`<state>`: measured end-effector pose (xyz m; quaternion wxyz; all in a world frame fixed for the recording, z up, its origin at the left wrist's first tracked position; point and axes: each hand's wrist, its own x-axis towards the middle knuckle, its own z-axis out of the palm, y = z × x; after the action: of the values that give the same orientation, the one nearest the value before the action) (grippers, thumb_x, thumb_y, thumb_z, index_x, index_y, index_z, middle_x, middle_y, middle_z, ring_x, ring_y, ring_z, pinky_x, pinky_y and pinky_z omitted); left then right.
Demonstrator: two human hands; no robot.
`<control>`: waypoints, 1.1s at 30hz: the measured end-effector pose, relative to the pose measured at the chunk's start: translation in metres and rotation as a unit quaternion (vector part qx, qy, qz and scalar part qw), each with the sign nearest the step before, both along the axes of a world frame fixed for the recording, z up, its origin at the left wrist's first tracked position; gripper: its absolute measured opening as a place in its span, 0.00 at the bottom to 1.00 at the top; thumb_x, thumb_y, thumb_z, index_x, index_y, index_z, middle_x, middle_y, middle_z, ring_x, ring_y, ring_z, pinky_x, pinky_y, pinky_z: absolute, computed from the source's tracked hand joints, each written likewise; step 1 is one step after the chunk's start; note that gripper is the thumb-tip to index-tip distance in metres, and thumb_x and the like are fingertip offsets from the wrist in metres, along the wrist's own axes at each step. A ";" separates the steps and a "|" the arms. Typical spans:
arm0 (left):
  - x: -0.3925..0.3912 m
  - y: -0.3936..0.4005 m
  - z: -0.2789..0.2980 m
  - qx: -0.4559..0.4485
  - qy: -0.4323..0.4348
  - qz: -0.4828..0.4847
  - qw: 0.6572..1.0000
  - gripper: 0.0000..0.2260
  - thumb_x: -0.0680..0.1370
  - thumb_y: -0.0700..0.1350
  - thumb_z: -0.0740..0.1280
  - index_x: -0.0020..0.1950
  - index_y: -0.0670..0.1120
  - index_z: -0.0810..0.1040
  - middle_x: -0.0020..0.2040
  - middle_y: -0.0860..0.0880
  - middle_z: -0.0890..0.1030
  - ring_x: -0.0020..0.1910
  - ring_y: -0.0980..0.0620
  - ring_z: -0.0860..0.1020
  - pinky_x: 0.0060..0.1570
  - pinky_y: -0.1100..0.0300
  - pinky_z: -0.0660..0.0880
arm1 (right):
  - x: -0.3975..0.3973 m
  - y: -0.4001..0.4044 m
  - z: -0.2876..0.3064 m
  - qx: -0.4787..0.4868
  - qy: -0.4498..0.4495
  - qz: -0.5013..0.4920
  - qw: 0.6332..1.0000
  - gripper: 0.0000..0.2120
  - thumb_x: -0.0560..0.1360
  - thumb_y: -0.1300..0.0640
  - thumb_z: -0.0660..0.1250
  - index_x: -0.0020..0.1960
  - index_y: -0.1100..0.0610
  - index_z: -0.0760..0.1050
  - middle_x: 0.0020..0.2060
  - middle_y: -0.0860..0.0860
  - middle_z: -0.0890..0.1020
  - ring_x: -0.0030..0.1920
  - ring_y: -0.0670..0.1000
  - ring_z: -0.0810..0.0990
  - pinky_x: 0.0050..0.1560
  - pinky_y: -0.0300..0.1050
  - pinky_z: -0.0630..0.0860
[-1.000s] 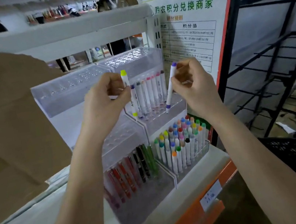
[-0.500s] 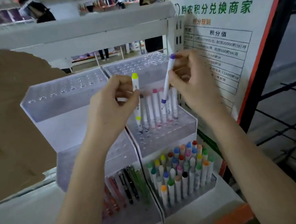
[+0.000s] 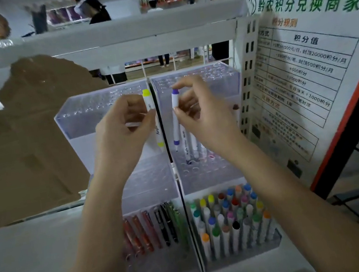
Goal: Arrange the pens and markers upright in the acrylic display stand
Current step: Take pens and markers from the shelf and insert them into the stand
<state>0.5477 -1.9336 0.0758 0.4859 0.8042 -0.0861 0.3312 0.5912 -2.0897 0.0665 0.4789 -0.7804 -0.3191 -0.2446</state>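
The acrylic display stand (image 3: 211,180) is made of clear, smooth plastic, built in steps, and each step has a flat top with many small round holes. It stands on a white shelf (image 3: 25,266), near its right edge.

The left hand (image 3: 124,133) is raised in front of the stand's upper left tier. Its thumb and fingers are curled around a yellow marker (image 3: 153,121), a slim white tube with a yellow cap on top and a yellow band near the bottom. The marker is held almost upright, just beside the divider between the two columns of the stand.

The right hand (image 3: 204,118) pinches a purple marker (image 3: 175,120): the fingertips are on the purple cap and the thumb presses the white barrel. This marker is a little tilted, and its thin tip hangs above the holes of the middle right tier. Just beside it some white markers (image 3: 193,147) stand upright in that tier.

In the bottom right compartment many colored-cap markers (image 3: 229,217) stand close together. In the bottom left one, red, black and green pens (image 3: 155,229) lean.

A torn piece of brown cardboard (image 3: 22,142) stands at the shelf's left side, and a printed poster (image 3: 304,69) is at the right.
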 end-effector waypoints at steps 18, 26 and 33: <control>-0.004 0.004 -0.002 0.006 0.006 -0.016 1.000 0.10 0.75 0.40 0.69 0.43 0.56 0.73 0.39 0.57 0.79 0.38 0.59 0.78 0.43 0.62 0.77 | 0.013 0.007 -0.021 -0.170 -0.247 -0.176 0.938 0.07 0.74 0.57 0.65 0.41 0.60 0.74 0.37 0.53 0.78 0.41 0.55 0.74 0.42 0.46 0.71; -0.003 -0.002 -0.001 0.000 0.008 -0.019 1.000 0.11 0.75 0.40 0.70 0.43 0.56 0.73 0.39 0.58 0.78 0.38 0.61 0.78 0.45 0.58 0.79 | 0.009 0.010 -0.024 -0.208 -0.249 -0.143 0.935 0.11 0.74 0.55 0.59 0.40 0.61 0.76 0.38 0.54 0.78 0.42 0.55 0.74 0.42 0.48 0.72; -0.005 -0.018 0.000 0.016 0.009 -0.069 0.997 0.10 0.74 0.40 0.70 0.45 0.57 0.76 0.37 0.62 0.80 0.39 0.61 0.78 0.39 0.68 0.75 | -0.020 -0.016 0.011 0.031 0.009 -0.013 0.999 0.07 0.75 0.52 0.66 0.53 0.51 0.76 0.47 0.44 0.79 0.47 0.39 0.77 0.47 0.30 0.73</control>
<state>0.5430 -1.9517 0.0759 0.4956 0.8069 -0.1420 0.2884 0.5707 -2.1058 0.0773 0.5026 -0.7716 -0.2963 -0.2535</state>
